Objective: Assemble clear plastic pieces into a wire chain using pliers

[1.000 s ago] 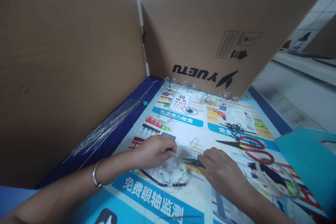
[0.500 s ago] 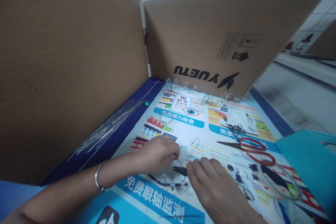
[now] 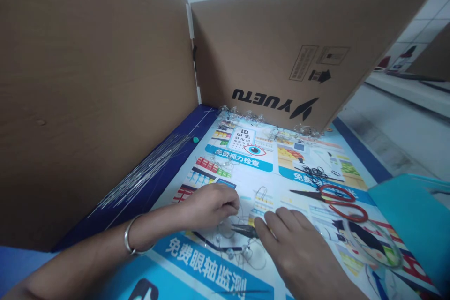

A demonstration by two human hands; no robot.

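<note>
My left hand (image 3: 214, 204), with a silver bangle on the wrist, is closed in a pinch on thin wire just left of centre. In my right hand (image 3: 291, 239) is a pair of dark-jawed pliers (image 3: 245, 230), its tips pointing left toward the left fingers. Fine wire loops with clear beads (image 3: 230, 253) hang or lie under both hands; which part the jaws touch is too small to tell. A bent wire piece (image 3: 261, 192) lies just beyond the hands on the printed sheet (image 3: 242, 183).
Red-handled scissors (image 3: 337, 199) and black rings (image 3: 314, 173) lie to the right, near a clear round dish (image 3: 374, 243) and a teal folder (image 3: 415, 215). Straight wires (image 3: 144, 168) lie along the left cardboard wall (image 3: 98, 79). Beaded wire pieces (image 3: 242, 115) line the back cardboard wall (image 3: 281, 47).
My right hand and the pliers have shifted slightly right, showing more of the jaws. The left hand keeps its pinch almost in place. The beaded wire moved a little.
</note>
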